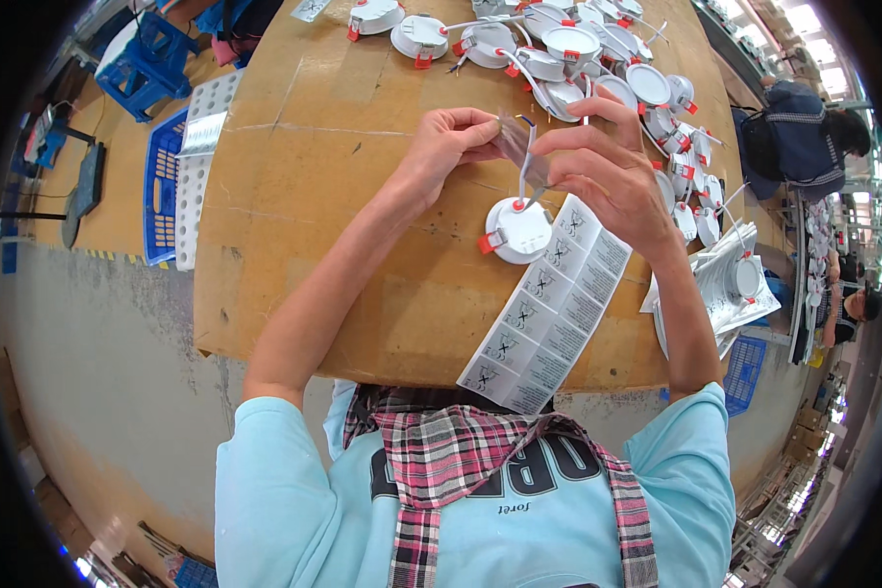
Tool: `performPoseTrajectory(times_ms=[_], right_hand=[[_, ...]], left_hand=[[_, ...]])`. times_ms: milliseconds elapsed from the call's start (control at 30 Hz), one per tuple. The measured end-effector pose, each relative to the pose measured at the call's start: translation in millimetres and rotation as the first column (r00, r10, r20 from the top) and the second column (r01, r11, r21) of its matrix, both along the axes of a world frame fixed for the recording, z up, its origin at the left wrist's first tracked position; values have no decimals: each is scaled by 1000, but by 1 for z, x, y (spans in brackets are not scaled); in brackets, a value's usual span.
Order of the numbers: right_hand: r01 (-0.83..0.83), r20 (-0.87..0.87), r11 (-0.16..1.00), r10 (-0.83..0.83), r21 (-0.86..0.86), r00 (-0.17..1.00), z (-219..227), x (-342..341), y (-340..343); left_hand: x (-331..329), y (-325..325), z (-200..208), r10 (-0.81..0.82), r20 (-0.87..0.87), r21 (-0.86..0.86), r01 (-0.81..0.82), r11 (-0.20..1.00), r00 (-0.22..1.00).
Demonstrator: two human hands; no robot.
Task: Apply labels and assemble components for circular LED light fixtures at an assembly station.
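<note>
My left hand (448,147) pinches one end of a small greyish sticker label (512,143) between thumb and forefinger. The label's other end is at the thumb and fingertips of my right hand (608,171), whose fingers are bent; its grip is partly hidden. A white cable (525,167) with bare-looking coloured wire ends rises beside the label. It comes from a round white downlight (524,233) with red-tipped spring clips, lying on the table below my hands. A long sheet of printed labels (549,309) lies under my right wrist, reaching past the table's near edge.
Many white downlights (570,44) with cables are heaped along the far and right parts of the brown table (323,206). A stack of white sheets (710,284) carries another downlight at right. A blue crate (164,186) stands left of the table. Another person (804,137) is at far right.
</note>
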State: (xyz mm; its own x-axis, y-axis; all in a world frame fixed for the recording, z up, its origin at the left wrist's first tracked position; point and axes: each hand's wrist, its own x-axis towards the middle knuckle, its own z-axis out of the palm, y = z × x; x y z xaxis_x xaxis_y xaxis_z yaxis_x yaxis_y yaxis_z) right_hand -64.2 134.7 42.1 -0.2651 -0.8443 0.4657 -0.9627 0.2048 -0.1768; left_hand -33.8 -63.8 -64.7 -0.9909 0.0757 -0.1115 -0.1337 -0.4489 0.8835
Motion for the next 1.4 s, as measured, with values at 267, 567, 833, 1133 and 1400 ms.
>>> performPoseTrajectory(times_ms=[267,567,833,1133,1400], right_hand=[[-38,19,992,36,123,999,20,6,-10],[-42,-97,958,72,283,993,20,-11,-14],[47,130,980,-73,193,989,7,-29,-12],[102,211,984,-132,147,969,-4,-33,-14],[130,263,988,-147,79,953,-12,-33,-14]], left_hand=[[0,3,-3,-53,-20,13,53,999,998],[1,2,1,4,-5,-34,-4,999,1000],[6,5,10,41,-94,-95,-50,994,995],[6,7,11,43,-133,-84,-54,995,990],[9,8,15,62,-126,-100,-75,992,990]])
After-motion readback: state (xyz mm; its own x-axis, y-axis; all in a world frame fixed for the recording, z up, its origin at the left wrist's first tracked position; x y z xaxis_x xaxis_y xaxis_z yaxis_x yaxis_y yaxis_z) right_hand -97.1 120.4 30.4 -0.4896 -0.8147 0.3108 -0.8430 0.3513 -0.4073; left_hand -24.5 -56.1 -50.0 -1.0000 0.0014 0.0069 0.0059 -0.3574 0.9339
